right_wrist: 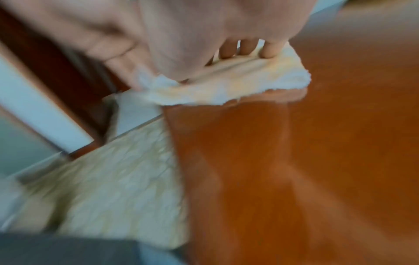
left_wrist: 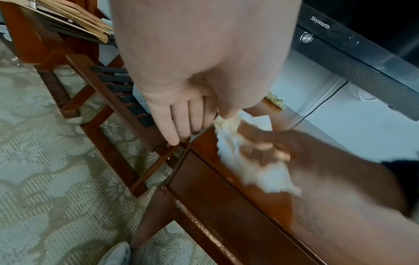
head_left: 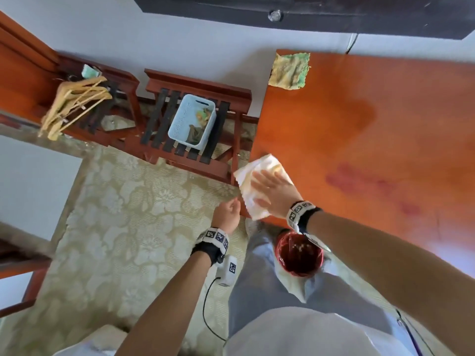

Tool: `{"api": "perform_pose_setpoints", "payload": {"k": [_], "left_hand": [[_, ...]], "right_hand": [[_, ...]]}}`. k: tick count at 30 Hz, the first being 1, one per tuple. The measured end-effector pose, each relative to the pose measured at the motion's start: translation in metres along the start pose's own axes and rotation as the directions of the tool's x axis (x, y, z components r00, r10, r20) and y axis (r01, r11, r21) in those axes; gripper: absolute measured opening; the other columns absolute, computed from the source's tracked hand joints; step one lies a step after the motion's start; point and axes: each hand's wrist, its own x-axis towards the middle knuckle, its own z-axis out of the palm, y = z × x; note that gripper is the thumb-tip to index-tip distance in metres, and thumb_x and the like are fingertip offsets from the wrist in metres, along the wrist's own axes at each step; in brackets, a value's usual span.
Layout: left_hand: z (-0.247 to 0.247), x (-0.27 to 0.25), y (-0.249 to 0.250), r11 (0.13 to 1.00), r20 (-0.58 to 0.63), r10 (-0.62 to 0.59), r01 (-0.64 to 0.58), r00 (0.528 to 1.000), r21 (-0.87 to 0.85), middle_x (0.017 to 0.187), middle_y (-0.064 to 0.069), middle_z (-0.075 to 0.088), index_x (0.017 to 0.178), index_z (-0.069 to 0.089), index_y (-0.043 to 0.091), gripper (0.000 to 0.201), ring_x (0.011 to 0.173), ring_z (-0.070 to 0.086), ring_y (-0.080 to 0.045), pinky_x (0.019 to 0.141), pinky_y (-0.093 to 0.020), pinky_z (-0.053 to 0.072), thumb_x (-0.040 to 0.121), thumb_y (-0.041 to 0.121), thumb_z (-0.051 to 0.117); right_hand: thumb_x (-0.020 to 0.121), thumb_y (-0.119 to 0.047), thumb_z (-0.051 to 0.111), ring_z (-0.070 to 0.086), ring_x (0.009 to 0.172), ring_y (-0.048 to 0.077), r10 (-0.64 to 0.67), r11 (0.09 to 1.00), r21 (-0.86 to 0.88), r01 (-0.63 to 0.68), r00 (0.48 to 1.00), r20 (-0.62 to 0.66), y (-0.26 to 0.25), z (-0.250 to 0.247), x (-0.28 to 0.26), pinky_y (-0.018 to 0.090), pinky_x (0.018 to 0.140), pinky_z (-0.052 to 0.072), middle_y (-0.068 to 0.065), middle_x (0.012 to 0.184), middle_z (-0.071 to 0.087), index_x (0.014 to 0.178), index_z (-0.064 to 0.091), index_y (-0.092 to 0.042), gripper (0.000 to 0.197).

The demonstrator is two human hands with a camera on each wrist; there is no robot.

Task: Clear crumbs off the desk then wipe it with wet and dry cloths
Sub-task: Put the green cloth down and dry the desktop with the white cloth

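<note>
The orange wooden desk [head_left: 385, 140] fills the right of the head view. A cream cloth [head_left: 257, 170] lies at its near left edge, partly over the rim. My right hand [head_left: 271, 190] lies flat on the cloth, and its fingers [right_wrist: 248, 48] press the cream cloth [right_wrist: 226, 86] onto the wood. My left hand [head_left: 227, 211] hangs just off the desk's left edge and holds nothing; its fingers [left_wrist: 179, 125] point down, relaxed, beside the desk corner. A yellow-green cloth [head_left: 289, 70] lies on the far left corner of the desk.
A red bin [head_left: 298, 255] stands on the floor by my legs, below the desk's near edge. Left of the desk, a wooden rack [head_left: 203, 86] carries a pale blue basket [head_left: 191, 122]. Wooden hangers [head_left: 74, 101] lie farther left. A black TV [head_left: 308, 14] hangs above the desk.
</note>
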Motion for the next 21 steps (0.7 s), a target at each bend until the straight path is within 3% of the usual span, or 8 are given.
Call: {"api": "perform_pose_setpoints", "payload": {"k": [3,8,11,13,14,17,19,21], "left_hand": [[0.005,0.002,-0.004,1.0,0.013,-0.019,0.019,1.0,0.014,0.144,-0.006,0.059,0.144,0.056,0.012,0.041,0.13,0.058,-0.021,0.102,-0.023,0.042,0.107,0.027,0.048],[0.002,0.004,-0.016,0.998,-0.012,-0.021,0.02,1.0,-0.058,0.133,-0.003,0.067,0.134,0.066,0.012,0.035,0.122,0.062,-0.019,0.101,-0.026,0.047,0.105,0.026,0.051],[-0.001,0.004,-0.024,0.996,-0.017,-0.056,0.055,0.998,-0.065,0.094,-0.004,0.071,0.1,0.076,0.013,0.029,0.088,0.063,-0.022,0.079,-0.028,0.049,0.104,0.025,0.05],[-0.002,-0.001,-0.026,0.997,-0.048,-0.075,0.073,0.996,-0.037,0.064,-0.005,0.054,0.066,0.055,0.013,0.039,0.064,0.049,-0.023,0.061,-0.028,0.037,0.103,0.02,0.045],[-0.004,-0.004,-0.025,0.997,-0.067,-0.08,0.078,0.995,-0.027,0.06,-0.004,0.048,0.062,0.048,0.013,0.041,0.062,0.046,-0.023,0.056,-0.027,0.032,0.103,0.019,0.043],[-0.01,-0.01,-0.02,0.998,-0.1,-0.056,0.058,0.993,0.01,0.078,-0.009,0.063,0.081,0.061,0.007,0.033,0.073,0.057,-0.023,0.055,-0.025,0.039,0.104,0.022,0.042],[-0.012,-0.01,-0.015,0.999,-0.092,-0.032,0.034,0.995,0.017,0.12,-0.011,0.07,0.119,0.067,0.005,0.036,0.105,0.067,-0.024,0.083,-0.031,0.055,0.106,0.028,0.042],[-0.012,-0.005,-0.01,1.0,-0.078,0.015,-0.013,0.997,0.022,0.146,-0.005,0.058,0.144,0.055,0.013,0.043,0.133,0.055,-0.023,0.11,-0.036,0.046,0.107,0.03,0.045]], "right_hand": [[0.097,-0.06,0.026,0.004,0.152,0.02,0.173,0.984,-0.02,-0.175,0.984,-0.046,0.051,-0.042,0.045,0.049,0.121,0.01,-0.008,0.165,0.004,0.157,0.009,-0.033,0.068],[0.097,-0.062,0.025,0.001,0.151,0.025,0.231,0.973,-0.014,-0.232,0.972,-0.039,0.052,-0.038,0.067,0.052,0.121,0.007,-0.001,0.165,0.001,0.157,0.006,-0.031,0.07],[0.098,-0.06,0.029,0.006,0.15,0.028,0.09,0.991,-0.094,-0.093,0.995,-0.036,-0.008,-0.006,0.031,0.056,0.12,0.01,0.0,0.164,0.01,0.156,0.011,-0.028,0.069],[0.097,-0.056,0.039,0.01,0.149,0.029,-0.017,0.997,-0.077,0.014,0.999,-0.044,-0.046,0.02,0.0,0.057,0.119,0.012,-0.001,0.162,0.014,0.155,0.016,-0.028,0.068],[0.096,-0.053,0.044,0.007,0.15,0.028,-0.053,0.998,-0.046,0.052,0.998,-0.031,-0.058,0.031,-0.012,0.056,0.12,0.011,-0.002,0.163,0.011,0.156,0.016,-0.029,0.07],[0.097,-0.044,0.051,0.003,0.151,0.02,-0.082,0.996,0.036,0.081,0.997,0.005,-0.063,0.045,-0.031,0.047,0.122,0.003,-0.007,0.164,0.007,0.156,0.018,-0.033,0.069],[0.099,-0.043,0.046,0.006,0.151,0.016,-0.103,0.993,0.055,0.103,0.995,0.013,-0.049,0.035,-0.027,0.044,0.122,0.005,-0.01,0.164,0.01,0.154,0.021,-0.036,0.061],[0.101,-0.046,0.039,0.008,0.151,0.014,-0.065,0.995,0.074,0.066,0.998,-0.013,-0.029,0.018,-0.02,0.045,0.123,0.009,-0.012,0.163,0.011,0.153,0.023,-0.039,0.055]]}}
